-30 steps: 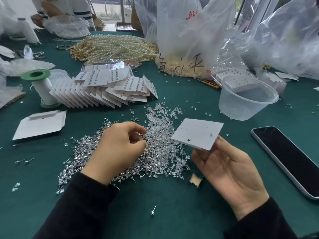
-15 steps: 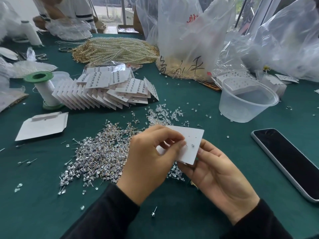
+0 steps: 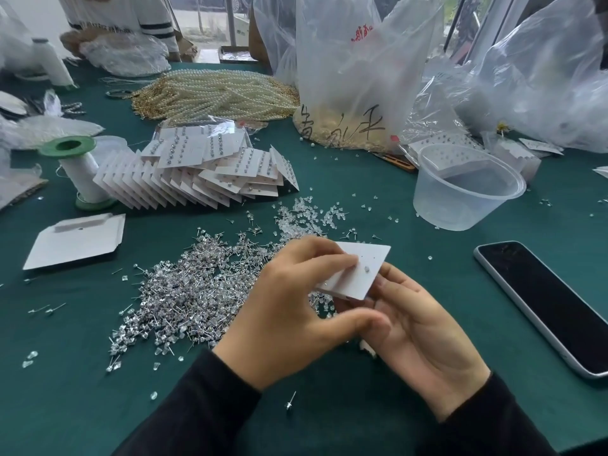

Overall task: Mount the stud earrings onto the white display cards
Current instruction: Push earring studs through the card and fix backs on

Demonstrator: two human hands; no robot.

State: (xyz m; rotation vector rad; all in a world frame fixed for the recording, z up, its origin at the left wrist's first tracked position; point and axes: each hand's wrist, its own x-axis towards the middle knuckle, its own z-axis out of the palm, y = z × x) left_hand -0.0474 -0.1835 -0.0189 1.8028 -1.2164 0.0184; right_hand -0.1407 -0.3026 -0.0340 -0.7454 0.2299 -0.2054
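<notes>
A white display card with small holes and one stud on it is held above the table by my right hand, whose fingers grip it from below. My left hand lies over the card's left part, fingertips pressing on its face; whether they pinch a stud is hidden. A heap of silver stud earrings covers the green table to the left. Clear earring backs lie scattered behind the card. Filled cards are fanned out in a stack at the back.
A black phone lies at the right. A clear plastic tub stands behind it. A green-topped spool and a flat white folded card sit at the left. Pearl strands and plastic bags fill the back.
My left hand left the stud heap and came onto the card. My right hand brought the card lower and closer, to the left.
</notes>
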